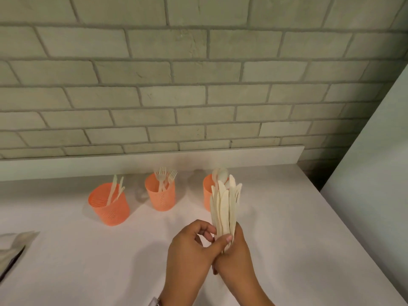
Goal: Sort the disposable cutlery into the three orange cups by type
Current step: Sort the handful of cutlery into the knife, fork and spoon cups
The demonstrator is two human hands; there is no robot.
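Note:
Three orange mesh cups stand in a row on the white counter. The left cup holds a few cream knives, the middle cup holds several forks, and the right cup, partly hidden, shows spoon bowls at its top. In front of the right cup my right hand grips a fanned bundle of cream knives by the handles, blades pointing up, with the thumb across them. My left hand is beside it, its curled fingers pinching at the bundle's left edge.
A pale wrapper or bag lies at the counter's left edge. A low white ledge and a brick wall run behind the cups. A white panel rises on the right, where the counter ends.

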